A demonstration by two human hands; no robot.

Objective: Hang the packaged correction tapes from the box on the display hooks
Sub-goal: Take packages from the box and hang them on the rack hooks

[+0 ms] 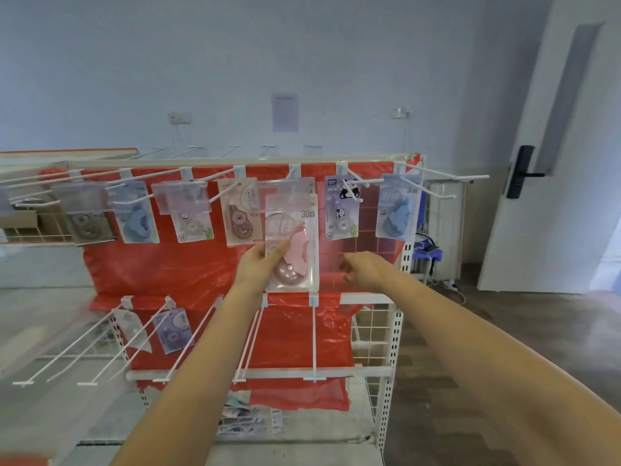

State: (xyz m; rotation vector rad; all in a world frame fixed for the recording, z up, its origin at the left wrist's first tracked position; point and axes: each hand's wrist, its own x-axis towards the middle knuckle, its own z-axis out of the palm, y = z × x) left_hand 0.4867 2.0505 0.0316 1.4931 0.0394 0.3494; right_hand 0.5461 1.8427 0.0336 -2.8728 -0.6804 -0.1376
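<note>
The left hand [258, 264] pinches the upright pink correction tape pack [291, 242] directly below its top-row hook [295, 171], while the nearby right hand [366, 269] hangs loosely curled, holding nothing.

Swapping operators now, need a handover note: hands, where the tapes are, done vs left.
Left hand grips the pink correction tape pack by its lower left edge, holding it up at the top-row hook; whether it is on the hook cannot be told.
Right hand holds nothing, fingers loosely curled, just right of the pack.
Done: six packs hang along the top row, two on the lower row.
Left: seat the pink pack, then hang the loose packs lying on the bottom shelf. Several lower hooks are bare.
</note>
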